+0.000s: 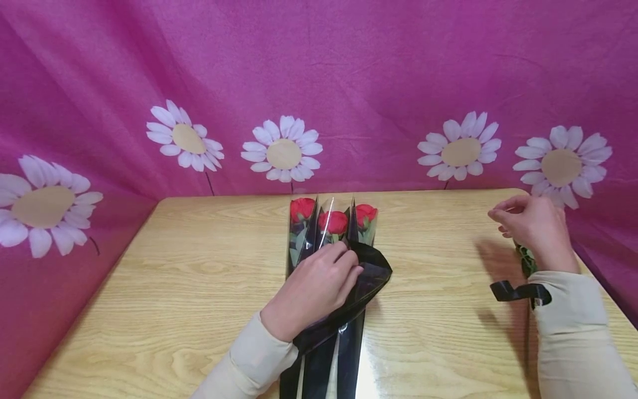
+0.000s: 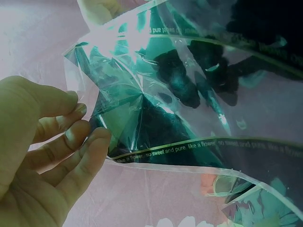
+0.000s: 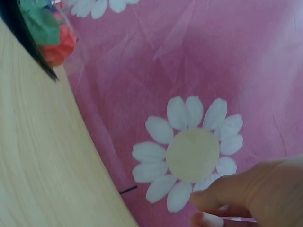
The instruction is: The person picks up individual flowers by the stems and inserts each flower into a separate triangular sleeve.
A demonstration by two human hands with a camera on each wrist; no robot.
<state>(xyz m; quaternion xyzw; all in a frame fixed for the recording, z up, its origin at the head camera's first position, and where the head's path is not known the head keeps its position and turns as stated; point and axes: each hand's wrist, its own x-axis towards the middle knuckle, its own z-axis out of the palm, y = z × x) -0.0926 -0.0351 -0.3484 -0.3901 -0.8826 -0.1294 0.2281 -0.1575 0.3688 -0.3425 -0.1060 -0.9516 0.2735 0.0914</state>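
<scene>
My left hand (image 1: 319,282) grips a black plastic flower sleeve (image 1: 366,277). In the left wrist view, the fingertips (image 2: 102,135) meet the edge of this shiny sleeve (image 2: 175,118), which has a printed border. Beneath it, several red roses (image 1: 333,223) in clear and black wrapping lie side by side. My right hand (image 1: 535,227) is at the far right, its fingers loosely curled with nothing visible between them. Green leaves (image 1: 526,259) on a dark stem show below that hand, which hides what lies beyond. By the right cuff is a curled black ribbon (image 1: 513,291).
The wooden table (image 1: 189,277) has light grain, and its far edge meets a magenta cloth (image 1: 349,72) printed with white daisies. The cloth also runs along the left and right sides.
</scene>
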